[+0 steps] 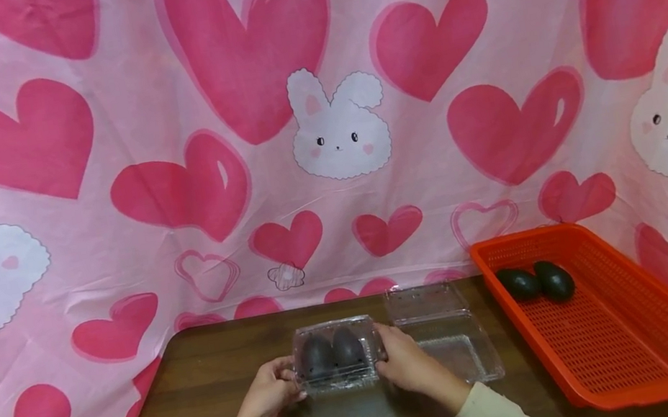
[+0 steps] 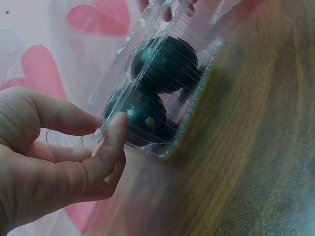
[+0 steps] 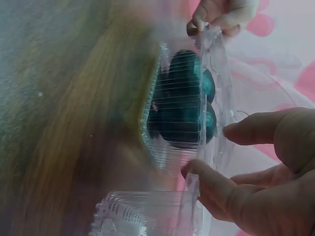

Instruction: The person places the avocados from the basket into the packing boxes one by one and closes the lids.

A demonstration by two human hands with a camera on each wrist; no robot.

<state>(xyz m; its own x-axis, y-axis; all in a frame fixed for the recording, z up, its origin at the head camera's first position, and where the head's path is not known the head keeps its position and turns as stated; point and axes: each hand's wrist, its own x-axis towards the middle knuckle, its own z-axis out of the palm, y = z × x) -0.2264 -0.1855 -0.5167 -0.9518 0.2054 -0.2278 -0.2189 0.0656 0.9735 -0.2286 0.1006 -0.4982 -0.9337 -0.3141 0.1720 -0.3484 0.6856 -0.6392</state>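
Observation:
A clear plastic clamshell box [image 1: 340,382] with two dark avocados [image 1: 348,349] inside is held between both hands at the middle of the table. Its lid lies over the avocados. My left hand [image 1: 274,388] pinches the rim at the left end, thumb and fingertips meeting on the edge in the left wrist view. At the opposite end my right hand [image 1: 405,359] grips the rim, its thumb by the lid and its index finger lower on the edge, as the right wrist view shows. The ribbed side of the box faces the wooden tabletop [image 2: 246,147].
A second clear clamshell box [image 1: 462,356] lies open behind and right of my right hand. Farther right stands an orange perforated basket [image 1: 618,346], with two dark green avocados [image 1: 554,281] near its far end. A pink heart-print cloth [image 1: 212,264] hangs around the table.

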